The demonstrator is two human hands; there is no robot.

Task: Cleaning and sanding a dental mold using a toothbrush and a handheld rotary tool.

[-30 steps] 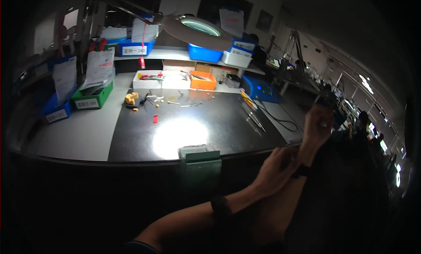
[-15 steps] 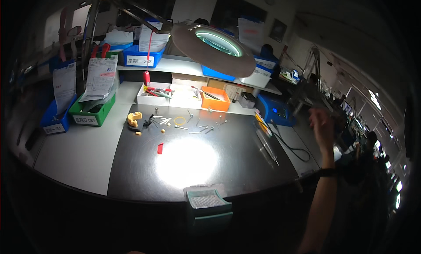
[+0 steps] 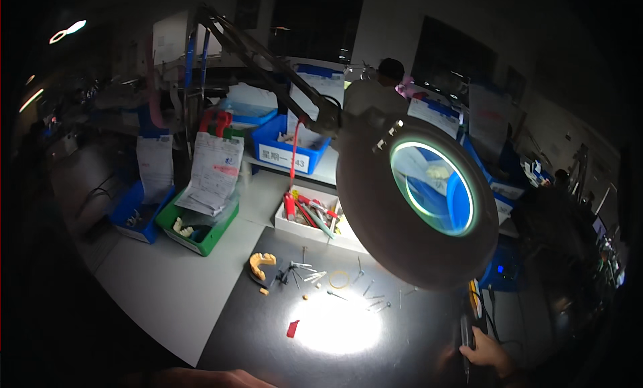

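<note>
My right hand [image 3: 490, 353] rests at the lower right on the edge of the dark work mat [image 3: 254, 334], its fingertips against a slim dark pen-like tool [image 3: 465, 338] lying there. Whether the fingers grip the tool is unclear. Only a strip of forearm [image 3: 201, 378] shows at the bottom edge; my left hand is out of view. A round magnifier lamp [image 3: 429, 197] on a jointed arm hangs over the mat and casts a bright spot [image 3: 335, 328]. Near the spot lie a small red piece [image 3: 293, 328], a tan dental model [image 3: 261, 261], a thin ring [image 3: 339, 279] and several small pins.
A white tray [image 3: 295, 227] of red and green hand tools stands behind the mat. A green bin [image 3: 201, 230] and blue bins [image 3: 137, 217] with papers sit at the left. A blue box [image 3: 291, 150] is on the shelf. Another person [image 3: 375, 87] works beyond.
The view has moved in close over the bench, under the magnifier lamp. My right hand dropped from being raised at the right down to the mat's right edge by the slim tool.
</note>
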